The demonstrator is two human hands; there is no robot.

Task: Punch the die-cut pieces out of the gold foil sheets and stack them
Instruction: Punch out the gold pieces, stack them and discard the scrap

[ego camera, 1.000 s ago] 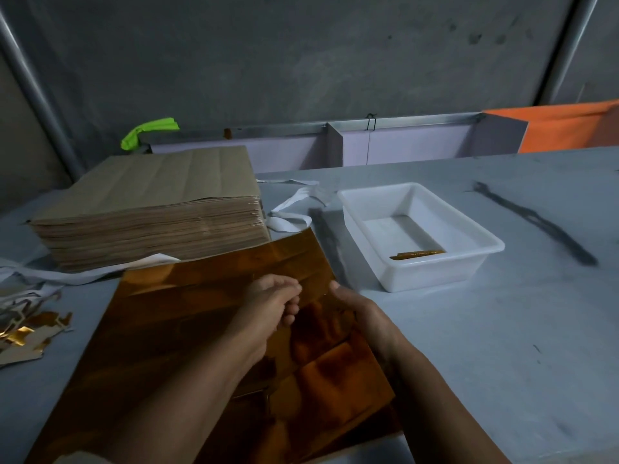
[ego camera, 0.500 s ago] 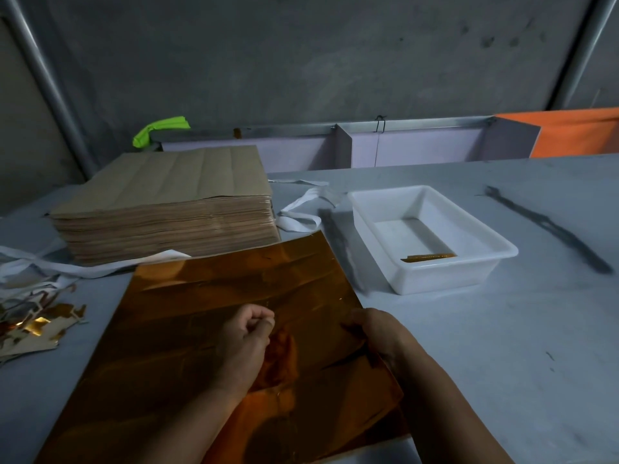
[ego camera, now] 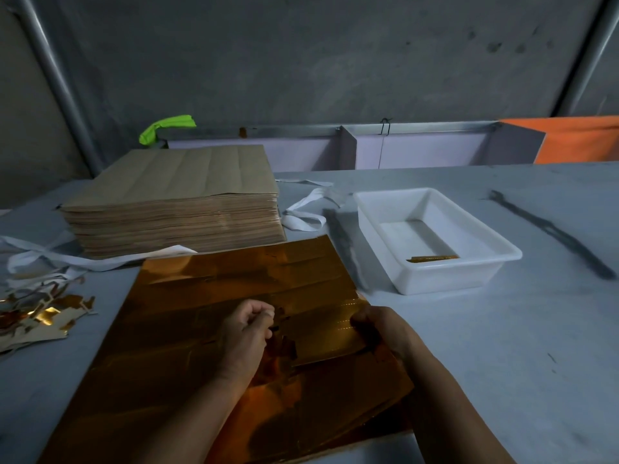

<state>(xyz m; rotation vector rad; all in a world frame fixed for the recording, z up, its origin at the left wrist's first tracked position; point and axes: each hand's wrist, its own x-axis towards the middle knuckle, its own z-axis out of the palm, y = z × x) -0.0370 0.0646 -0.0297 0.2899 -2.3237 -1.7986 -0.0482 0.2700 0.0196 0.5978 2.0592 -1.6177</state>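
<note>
Two hands work near the front edge of a grey desk (ego camera: 502,380), over a large gold foil sheet (ego camera: 201,346) that lies flat there and runs off the bottom of the view. The right hand (ego camera: 385,329) curls its fingers round the right end of a rectangular die-cut piece (ego camera: 325,333), which is partly raised out of the sheet near its right edge. The left hand (ego camera: 246,333) rests on the sheet at the piece's left end, its fingers curled in with the thumb against the forefinger; whether it pinches any foil cannot be told.

Toward the back left of the desk stands a thick stack of brown paper (ego camera: 181,202), with white strips (ego camera: 304,212) lying round it. At the left edge lies a heap of foil scraps (ego camera: 43,313). A white plastic tray (ego camera: 435,279) sits right of the sheet, close to its far right corner, and holds one narrow gold strip (ego camera: 432,258). A dark smear (ego camera: 549,232) crosses the desktop toward the right edge.

Along the back edge run low lavender panels (ego camera: 418,150) under a metal rail, with a bright green rag (ego camera: 165,127) at their left end and an orange sheet (ego camera: 579,139) at the right. Behind rises a stained concrete wall (ego camera: 301,61), with slanted metal pipes at the left (ego camera: 57,82) and right (ego camera: 589,58). The light is dim.
</note>
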